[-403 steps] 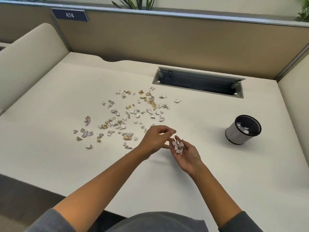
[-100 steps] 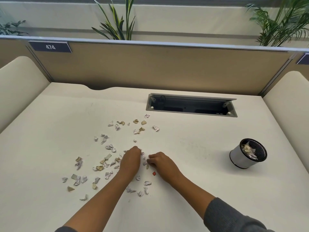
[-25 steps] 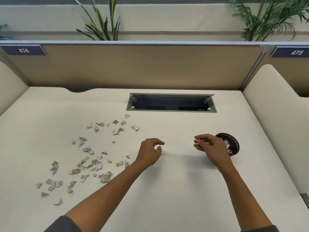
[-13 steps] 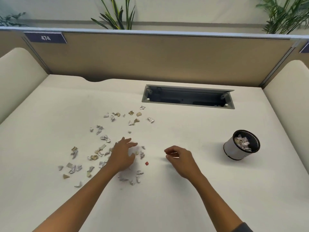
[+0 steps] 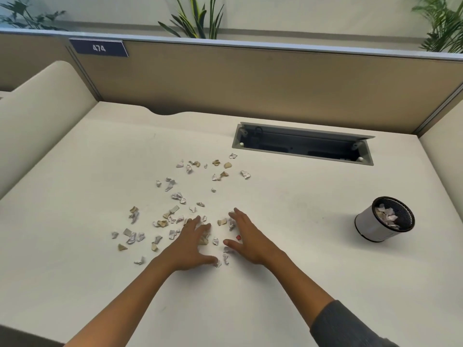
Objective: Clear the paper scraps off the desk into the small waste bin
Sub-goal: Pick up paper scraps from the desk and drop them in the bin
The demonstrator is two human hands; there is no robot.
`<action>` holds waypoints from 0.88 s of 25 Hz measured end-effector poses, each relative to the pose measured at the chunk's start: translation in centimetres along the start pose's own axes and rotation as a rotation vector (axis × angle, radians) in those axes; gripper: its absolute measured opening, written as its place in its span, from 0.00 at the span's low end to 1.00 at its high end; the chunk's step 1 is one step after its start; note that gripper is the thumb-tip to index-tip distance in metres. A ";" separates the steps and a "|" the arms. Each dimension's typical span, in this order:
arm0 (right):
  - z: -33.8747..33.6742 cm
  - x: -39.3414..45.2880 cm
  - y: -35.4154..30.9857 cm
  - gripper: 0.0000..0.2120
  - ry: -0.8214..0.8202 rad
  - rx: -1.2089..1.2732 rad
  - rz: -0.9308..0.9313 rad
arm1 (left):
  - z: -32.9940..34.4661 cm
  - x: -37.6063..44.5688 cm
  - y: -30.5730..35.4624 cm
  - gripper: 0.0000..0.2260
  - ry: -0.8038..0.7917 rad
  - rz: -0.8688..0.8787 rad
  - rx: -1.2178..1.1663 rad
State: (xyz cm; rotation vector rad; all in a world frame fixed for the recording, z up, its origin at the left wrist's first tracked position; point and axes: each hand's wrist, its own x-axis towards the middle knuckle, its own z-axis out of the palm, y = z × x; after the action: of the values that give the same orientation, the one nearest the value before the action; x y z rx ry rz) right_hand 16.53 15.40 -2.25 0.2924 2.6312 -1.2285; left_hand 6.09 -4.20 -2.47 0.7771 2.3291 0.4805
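Cream desk [image 5: 288, 246]: both hands [image 5: 193, 242] flat, fingers spread, over paper scraps [image 5: 175, 196].

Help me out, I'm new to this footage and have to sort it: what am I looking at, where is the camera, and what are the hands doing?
No machine here: a person works with bare hands. The single picture comes from a camera worn on their head, looking forward and down. The left hand and right hand lie flat, fingers spread, on a pale desk, holding nothing. Crumpled paper scraps are strewn between and to the left of the hands, with one small red bit beside the right hand. To the right stands a small waste bin, apart from the hands, with scraps already in it. Behind is an open cable tray set into the desk, and a partition with a sign reading 474.
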 end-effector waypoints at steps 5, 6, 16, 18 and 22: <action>2.7 0.0 -0.7 0.40 -0.113 -0.150 -0.112 | 0.5 -0.5 -1.3 0.27 0.103 0.126 0.098; 3.2 -0.2 -0.7 0.40 -0.132 -0.183 -0.138 | 0.6 -0.6 -1.4 0.22 0.135 0.150 0.113; 4.4 -3.6 1.1 0.16 -0.021 -0.398 -0.316 | 1.4 -1.8 -1.5 0.10 0.261 0.205 0.239; 4.1 -3.9 1.7 0.13 0.020 -0.432 -0.323 | 1.3 -1.9 -1.4 0.08 0.277 0.187 0.211; 3.6 -3.9 2.0 0.09 0.085 -0.481 -0.253 | 1.2 -2.4 -0.8 0.05 0.300 0.088 0.111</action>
State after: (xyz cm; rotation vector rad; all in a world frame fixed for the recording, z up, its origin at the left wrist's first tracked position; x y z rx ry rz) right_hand 21.20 13.57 -4.87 -0.0760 2.9971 -0.6111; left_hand 8.04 -6.15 -2.73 0.9168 2.6250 0.5410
